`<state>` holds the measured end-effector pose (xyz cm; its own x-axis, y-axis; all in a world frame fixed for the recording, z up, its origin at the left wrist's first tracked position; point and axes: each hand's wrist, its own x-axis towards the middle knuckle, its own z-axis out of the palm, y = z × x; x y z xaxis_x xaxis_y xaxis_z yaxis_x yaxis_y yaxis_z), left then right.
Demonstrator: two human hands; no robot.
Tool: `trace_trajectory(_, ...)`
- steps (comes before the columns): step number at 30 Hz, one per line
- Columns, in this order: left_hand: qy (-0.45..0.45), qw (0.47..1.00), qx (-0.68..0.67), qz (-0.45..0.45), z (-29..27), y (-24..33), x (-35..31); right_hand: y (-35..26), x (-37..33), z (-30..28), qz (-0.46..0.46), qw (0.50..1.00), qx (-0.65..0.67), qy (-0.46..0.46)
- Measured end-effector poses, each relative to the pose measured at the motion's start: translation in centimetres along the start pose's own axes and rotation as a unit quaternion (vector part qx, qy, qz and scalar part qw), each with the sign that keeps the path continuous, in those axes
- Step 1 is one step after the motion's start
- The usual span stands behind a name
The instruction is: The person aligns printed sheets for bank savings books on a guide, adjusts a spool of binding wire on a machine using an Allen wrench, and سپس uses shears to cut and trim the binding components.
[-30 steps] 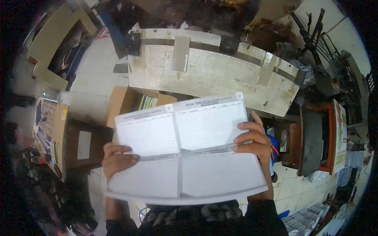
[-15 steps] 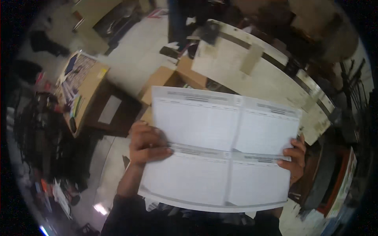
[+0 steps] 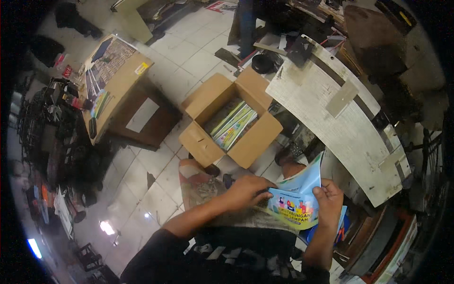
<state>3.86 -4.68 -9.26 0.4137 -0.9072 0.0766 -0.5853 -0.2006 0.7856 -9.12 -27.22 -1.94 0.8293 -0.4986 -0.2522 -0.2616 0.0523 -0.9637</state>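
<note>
A colourful booklet (image 3: 292, 206), light blue and yellow with cartoon figures on its front, is held low and right of centre. One of its leaves stands up, bent and partly unfolded. My right hand (image 3: 329, 201) grips its right side, thumb on top. At its left edge my left hand (image 3: 249, 191) pinches the paper between thumb and fingers. Beyond my hands, an open cardboard box (image 3: 208, 98) on the floor holds a stack of similar booklets (image 3: 236, 124).
A long, worn pale board (image 3: 331, 111) extends along the right. On the left stands a brown table (image 3: 125, 75) with printed sheets and booklets on it. Blue items (image 3: 343, 222) lie beside my right hand. Light tiles (image 3: 156, 165) cover the floor.
The wide white sheet with printed panels, spread between both hands, no longer shows. My hands have moved lower and hold the folded colourful booklet at the right. The box is now uncovered.
</note>
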Motion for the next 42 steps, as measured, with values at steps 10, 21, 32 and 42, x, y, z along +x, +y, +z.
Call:
trace_trajectory(10,0.144,0.946,0.031,-0.289,-6.3,-27.7,2.7,3.7,-1.2,-6.2,0.056,0.994,-0.074,0.058)
trace_trajectory(21,0.15,0.939,0.243,-0.194,-2.4,-29.7,9.0,31.4,-12.5,-18.1,0.255,0.741,-0.534,0.317)
trace_trajectory(32,0.119,0.953,0.222,-0.167,-3.3,-25.0,3.5,24.7,-9.7,-11.1,0.279,0.691,-0.589,0.313)
trace_trajectory(42,0.203,0.968,0.05,-0.137,-4.6,-16.1,7.0,26.6,-17.0,-24.5,0.188,0.824,-0.451,0.286)
